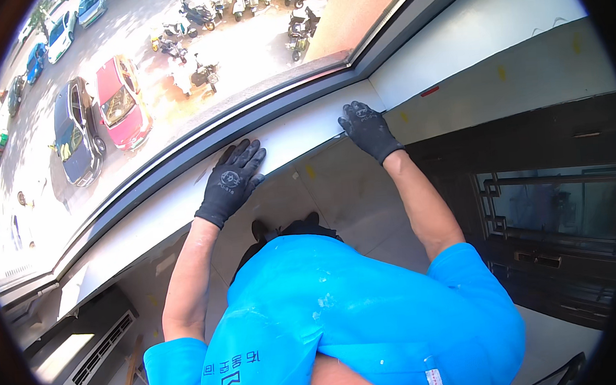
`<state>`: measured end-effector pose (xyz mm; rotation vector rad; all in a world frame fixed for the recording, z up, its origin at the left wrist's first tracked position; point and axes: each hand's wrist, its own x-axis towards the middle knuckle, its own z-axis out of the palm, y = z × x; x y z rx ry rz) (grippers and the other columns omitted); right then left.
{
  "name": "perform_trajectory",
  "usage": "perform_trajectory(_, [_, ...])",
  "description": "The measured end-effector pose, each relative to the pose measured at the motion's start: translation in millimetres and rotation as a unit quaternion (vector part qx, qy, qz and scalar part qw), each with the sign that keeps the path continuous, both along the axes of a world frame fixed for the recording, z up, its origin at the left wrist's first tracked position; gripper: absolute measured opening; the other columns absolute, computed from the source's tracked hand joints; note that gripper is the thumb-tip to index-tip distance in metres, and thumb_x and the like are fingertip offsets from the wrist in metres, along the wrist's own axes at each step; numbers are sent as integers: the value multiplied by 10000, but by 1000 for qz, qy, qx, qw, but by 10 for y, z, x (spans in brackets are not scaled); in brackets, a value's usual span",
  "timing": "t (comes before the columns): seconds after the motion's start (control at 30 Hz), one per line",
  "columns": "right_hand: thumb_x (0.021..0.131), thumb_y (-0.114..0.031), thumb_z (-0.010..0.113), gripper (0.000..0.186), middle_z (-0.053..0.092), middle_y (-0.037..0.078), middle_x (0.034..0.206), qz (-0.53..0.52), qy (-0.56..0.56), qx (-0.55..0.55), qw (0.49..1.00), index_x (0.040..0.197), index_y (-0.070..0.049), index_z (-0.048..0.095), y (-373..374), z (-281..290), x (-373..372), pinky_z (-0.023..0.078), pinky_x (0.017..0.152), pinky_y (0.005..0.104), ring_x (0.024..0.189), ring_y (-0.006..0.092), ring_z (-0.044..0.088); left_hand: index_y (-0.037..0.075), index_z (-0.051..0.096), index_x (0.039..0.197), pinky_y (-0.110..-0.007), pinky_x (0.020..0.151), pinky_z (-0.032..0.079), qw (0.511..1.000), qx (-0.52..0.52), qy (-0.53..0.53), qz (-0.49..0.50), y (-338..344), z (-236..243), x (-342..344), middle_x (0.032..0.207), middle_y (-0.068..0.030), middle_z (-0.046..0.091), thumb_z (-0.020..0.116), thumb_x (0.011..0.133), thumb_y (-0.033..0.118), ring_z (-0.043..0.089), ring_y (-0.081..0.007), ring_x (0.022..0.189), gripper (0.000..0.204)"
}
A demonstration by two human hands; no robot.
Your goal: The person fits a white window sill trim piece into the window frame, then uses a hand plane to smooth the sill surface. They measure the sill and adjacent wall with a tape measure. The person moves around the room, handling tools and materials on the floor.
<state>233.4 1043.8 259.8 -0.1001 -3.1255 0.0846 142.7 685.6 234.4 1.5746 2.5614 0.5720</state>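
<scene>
A long white window sill board (pixel 297 127) runs beneath the dark window frame (pixel 275 108). My left hand (pixel 231 184), in a black work glove, lies flat on the board with its fingers spread toward the frame. Near the board's right end, by the corner, my right hand (pixel 371 131) in a matching glove rests over the front edge. Its fingers are slightly bent on the white surface, and I see nothing held in them. Whether the board is fixed or loose I cannot tell.
Beyond the glass are parked cars, among them a red car (pixel 123 105), and several scooters. A grey wall panel (pixel 472 101) with yellow marks meets the sill at the right. A slotted vent (pixel 103 348) sits low on the left. Pale tiles (pixel 351 204) lie below.
</scene>
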Motion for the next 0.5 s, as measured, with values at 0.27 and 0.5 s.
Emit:
perform_trajectory(0.27, [960,-470,528,643,531,264,1358,-141,10,-45,989,1346,43,493,185,-180,-108,415,1057,465,1275,402,497,85,453,1446,-433,1197,265,1000,1,13,-18,74,-108,-18,1541,-108,400,651,877,423,346,-273,1436,690])
perform_trajectory(0.5, [998,-469,457,698,362,315,1489,-166,-7,38,985,1445,60,372,410,-541,-156,237,1187,462,1426,421,305,39,353,1491,-446,1218,200,999,-22,8,-34,76,-98,20,1585,-154,299,694,827,463,265,-300,1473,858])
